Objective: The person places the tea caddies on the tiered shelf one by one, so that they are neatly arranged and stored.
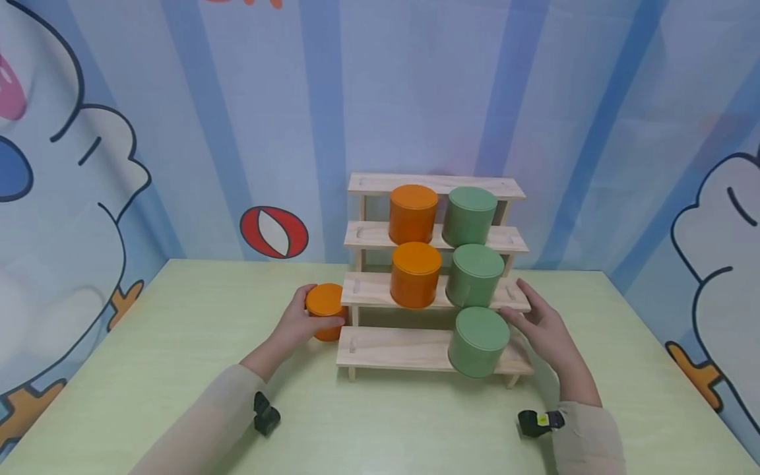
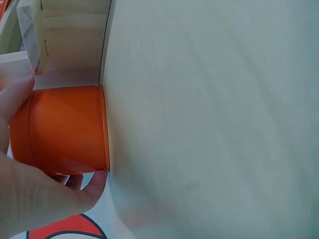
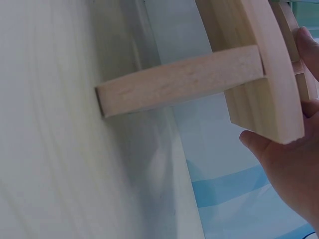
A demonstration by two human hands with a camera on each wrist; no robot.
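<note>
My left hand (image 1: 297, 323) grips an orange canister (image 1: 325, 300) beside the left end of a wooden tiered stand (image 1: 392, 346). Thumb and fingers lie on opposite sides of this canister (image 2: 67, 132), whose base is at the table surface; whether it touches I cannot tell. At the stand's right end, my right hand (image 1: 546, 330) holds a shelf end (image 3: 279, 79), thumb in front and fingers behind. Two orange canisters (image 1: 415, 274) stand in a left column on the middle tiers. Right of them, three green canisters (image 1: 477, 343) occupy the middle and lowest tiers.
The stand's top shelf (image 1: 436, 185) rises at the back, close to a blue striped backdrop (image 1: 404, 86) with cartoon figures. A pale yellow-green table (image 1: 386, 429) extends around the stand. Each sleeve carries a black wrist device (image 1: 266, 414).
</note>
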